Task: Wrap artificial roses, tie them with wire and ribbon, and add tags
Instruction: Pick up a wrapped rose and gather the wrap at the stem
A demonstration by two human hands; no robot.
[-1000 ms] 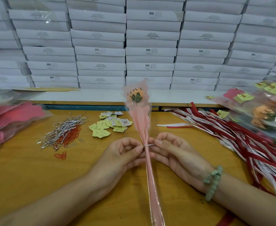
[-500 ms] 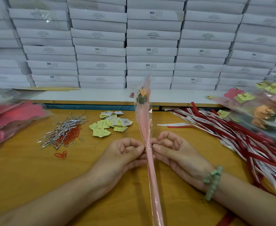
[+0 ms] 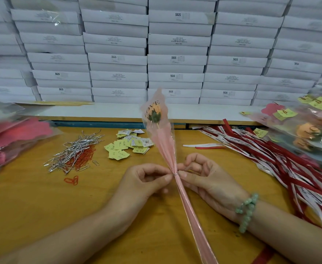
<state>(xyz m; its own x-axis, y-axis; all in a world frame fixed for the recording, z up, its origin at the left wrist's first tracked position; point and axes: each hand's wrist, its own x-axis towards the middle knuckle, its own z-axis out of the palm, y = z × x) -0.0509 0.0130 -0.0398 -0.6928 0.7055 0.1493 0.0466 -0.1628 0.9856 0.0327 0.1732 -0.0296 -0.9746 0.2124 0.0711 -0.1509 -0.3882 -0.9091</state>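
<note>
An orange artificial rose in a pink "LOVE YOU" wrapper [image 3: 161,138] stands upright over the wooden table [image 3: 32,206], its long pink tail running toward me. A thin silver wire tie [image 3: 176,174] circles the gathered neck of the wrapper. My left hand [image 3: 145,181] pinches the wire and wrapper from the left. My right hand [image 3: 203,176], with a green bead bracelet on its wrist, pinches the wire's other end from the right. Silver wire ties [image 3: 76,151], yellow and white tags [image 3: 129,144] and red and white ribbons [image 3: 281,159] lie behind.
Red paper clips [image 3: 71,180] lie by the wires. Wrapped roses are piled at the left edge [image 3: 6,141] and, tagged, at the right [image 3: 308,130]. Stacked white boxes [image 3: 175,60] fill the back behind a white shelf.
The wrapped rose has turned between my fingers, so its printed face shows again, and it leans a little left. Both hands stay at the wire tie, fingers shifted slightly.
</note>
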